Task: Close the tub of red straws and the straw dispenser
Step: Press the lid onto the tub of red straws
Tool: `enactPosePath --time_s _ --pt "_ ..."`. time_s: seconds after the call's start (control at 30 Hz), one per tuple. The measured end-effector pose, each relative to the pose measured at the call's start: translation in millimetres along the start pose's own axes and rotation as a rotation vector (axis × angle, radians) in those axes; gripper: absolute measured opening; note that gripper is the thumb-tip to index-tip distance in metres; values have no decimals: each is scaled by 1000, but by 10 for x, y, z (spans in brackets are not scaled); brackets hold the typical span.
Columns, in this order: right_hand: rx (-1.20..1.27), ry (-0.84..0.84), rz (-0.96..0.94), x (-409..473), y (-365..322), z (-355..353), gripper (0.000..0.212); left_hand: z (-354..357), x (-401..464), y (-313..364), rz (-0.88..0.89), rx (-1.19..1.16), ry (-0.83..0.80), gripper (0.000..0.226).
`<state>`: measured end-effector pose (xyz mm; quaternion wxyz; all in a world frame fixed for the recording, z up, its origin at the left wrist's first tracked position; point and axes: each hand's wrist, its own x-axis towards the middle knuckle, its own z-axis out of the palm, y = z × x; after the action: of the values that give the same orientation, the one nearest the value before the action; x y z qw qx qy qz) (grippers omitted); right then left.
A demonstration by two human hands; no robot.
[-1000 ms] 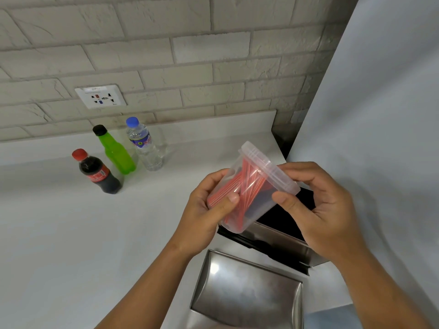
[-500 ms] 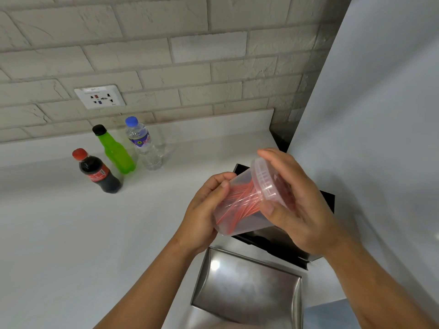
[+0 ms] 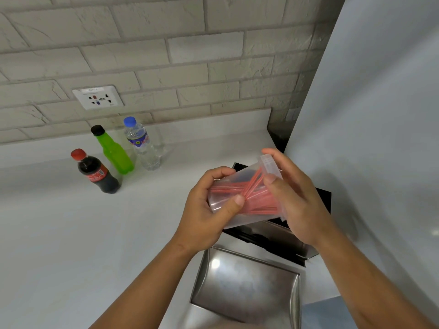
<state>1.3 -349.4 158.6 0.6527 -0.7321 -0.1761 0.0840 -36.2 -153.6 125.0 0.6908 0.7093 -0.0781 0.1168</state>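
head view, taking the straw dispenser as the landmark: the white worktop [image 3: 71,233] spreads to its left and behind it, up to a pale brick wall [image 3: 166,55] with a white socket plate [image 3: 97,97]. a plain light panel [image 3: 380,115] rises to its right. the straw dispenser [image 3: 273,241] itself stands open, a steel box with a dark interior, its steel lid [image 3: 244,286] swung down toward the camera. above the dispenser's open top, both hands hold the tub of red straws [image 3: 242,198] tipped on its side, mouth to the right. the left hand [image 3: 206,210] is wrapped round the tub's base end, thumb pressed across the near wall. the right hand [image 3: 297,198] is cupped over the tub lid [image 3: 270,165], fingers over the top rim and thumb on the near edge; whether the lid is fully seated cannot be told. well to the left of the dispenser, near the wall, three bottles stand upright close together: a water bottle [image 3: 142,146] with a blue cap, a green bottle [image 3: 114,153] with a black cap, and a cola bottle [image 3: 97,173] with a red cap, nearest the camera.
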Motion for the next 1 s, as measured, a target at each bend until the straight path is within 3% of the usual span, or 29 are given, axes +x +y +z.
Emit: enactPosePath --time_s 0.1,0.2,0.3,0.37,0.63,0.73,1.0 --pt "16 42 -7 -19 12 18 55 33 -45 -24 -9 2 9 58" --pt "-50 89 -59 -35 27 12 58 68 -55 -23 -198 -54 14 75" --pt "-128 79 -114 -46 35 -19 62 75 -33 -43 -396 -146 3 69" --pt "-140 52 -128 -55 39 -34 63 85 -18 -43 -438 -153 11 65" --pt "11 65 -30 -34 51 7 60 219 -99 -71 -136 -38 163 40" --pt "4 56 -41 -26 59 4 59 199 -122 -108 -136 -28 144 36" --pt "-319 -95 -351 -33 95 -25 72 63 1 -46 -560 -245 74 64"
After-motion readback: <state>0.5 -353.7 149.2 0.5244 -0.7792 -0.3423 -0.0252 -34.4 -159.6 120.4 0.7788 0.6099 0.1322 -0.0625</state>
